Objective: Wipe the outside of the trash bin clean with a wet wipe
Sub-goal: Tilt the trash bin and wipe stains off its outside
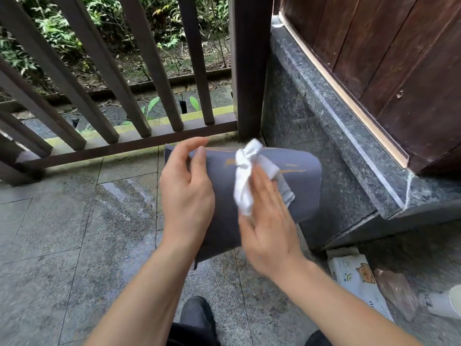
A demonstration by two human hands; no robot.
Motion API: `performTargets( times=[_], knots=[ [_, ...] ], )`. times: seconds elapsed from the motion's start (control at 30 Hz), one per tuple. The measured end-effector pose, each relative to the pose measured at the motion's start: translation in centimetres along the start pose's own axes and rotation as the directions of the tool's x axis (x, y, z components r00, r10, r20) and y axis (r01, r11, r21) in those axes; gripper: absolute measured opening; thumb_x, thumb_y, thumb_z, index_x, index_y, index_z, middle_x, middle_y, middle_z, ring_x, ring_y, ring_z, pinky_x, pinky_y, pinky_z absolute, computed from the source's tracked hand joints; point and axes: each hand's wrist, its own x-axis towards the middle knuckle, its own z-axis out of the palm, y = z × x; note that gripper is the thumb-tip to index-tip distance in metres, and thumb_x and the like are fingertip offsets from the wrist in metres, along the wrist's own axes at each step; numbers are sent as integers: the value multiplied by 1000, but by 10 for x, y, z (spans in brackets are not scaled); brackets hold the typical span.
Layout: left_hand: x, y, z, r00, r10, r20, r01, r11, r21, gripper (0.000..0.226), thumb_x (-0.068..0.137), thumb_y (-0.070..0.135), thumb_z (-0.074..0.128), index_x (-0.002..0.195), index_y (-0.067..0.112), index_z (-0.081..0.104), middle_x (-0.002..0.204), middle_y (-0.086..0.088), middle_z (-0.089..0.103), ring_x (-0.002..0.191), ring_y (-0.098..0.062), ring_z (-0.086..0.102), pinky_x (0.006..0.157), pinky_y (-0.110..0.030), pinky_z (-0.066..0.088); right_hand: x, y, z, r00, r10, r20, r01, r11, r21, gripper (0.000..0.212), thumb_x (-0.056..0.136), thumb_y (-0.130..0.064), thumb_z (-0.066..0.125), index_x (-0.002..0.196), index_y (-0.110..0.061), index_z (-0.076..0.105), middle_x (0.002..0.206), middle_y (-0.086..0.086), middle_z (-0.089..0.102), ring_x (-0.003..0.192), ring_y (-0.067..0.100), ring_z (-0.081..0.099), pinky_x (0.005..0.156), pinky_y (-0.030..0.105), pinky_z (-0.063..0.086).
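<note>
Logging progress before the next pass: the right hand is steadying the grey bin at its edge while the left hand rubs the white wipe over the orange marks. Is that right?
Not quite: the hands are swapped. In the head view the left hand is steadying the grey bin at its edge, while the right hand rubs the white wipe over the orange marks.

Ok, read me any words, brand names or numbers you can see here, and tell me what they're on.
Wet wipe pack, on the floor at lower right: cartoon animal and some print, too blurred to read.
Trash bin: orange marks near the top, not legible as text.
No other text is visible in this view.
</note>
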Motion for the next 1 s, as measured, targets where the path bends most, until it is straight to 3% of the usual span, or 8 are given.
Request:
performTargets(
  times=[0.17,0.27,0.5,0.6,0.67,0.83,0.9,1.0],
  knots=[
    [-1,-3,-5,998,54,-26,-53,998,18,14,104,19,51,105,20,65,82,35,61,79,10,55,72,-7,37,14,47,-23,876,477,-65,-478,878,0,62,94,-40,31,153,-22,27,153,6,42,135,32,47,103,44,43],
    [3,-4,-8,997,78,-24,-77,997,30,13,104,17,52,105,17,65,82,35,60,80,12,55,74,-6,36,18,62,-28,790,611,-55,-612,791,13,61,91,-44,27,145,-17,37,142,14,49,118,38,54,88,42,42],
    [3,-4,-8,998,52,-46,-51,998,25,14,104,18,51,102,19,65,82,28,61,80,13,55,72,-5,37,23,34,-17,896,443,-32,-444,895,-32,55,94,-42,30,126,-1,50,109,19,60,103,35,59,66,32,30],
    [-2,-1,-1,996,84,-19,-83,994,65,13,104,19,52,104,18,65,82,30,62,81,10,57,71,-7,38,21,1,-14,971,239,3,-239,969,66,50,98,-32,40,140,-5,45,134,11,57,124,24,51,94,21,33],
    [-6,-1,3,997,79,-9,-78,994,72,13,104,22,52,106,21,65,83,30,63,78,6,58,67,-13,41,16,-17,-10,996,77,35,-81,990,117,55,100,-25,44,152,-11,35,153,3,45,144,11,37,118,20,21],
    [-1,-9,4,998,-55,-9,54,998,-22,17,101,16,53,103,27,65,76,26,62,62,2,50,60,-21,43,-5,-20,4,985,-127,119,117,989,91,67,96,-22,45,158,-26,18,166,-16,13,155,8,11,127,34,7],
    [3,-13,3,993,-114,-28,113,993,-47,19,101,14,54,102,29,65,83,21,62,67,4,50,68,-19,44,-8,-4,4,986,-137,92,136,990,25,78,90,-20,46,159,-30,10,163,-15,14,155,6,10,127,36,9],
    [8,-17,0,980,-192,-58,189,981,-46,19,101,18,53,98,31,66,81,11,52,61,7,46,57,-12,37,-1,21,-3,995,101,-13,-101,995,11,63,97,-28,41,156,-24,23,163,-5,26,154,7,16,124,43,18]
  ],
)
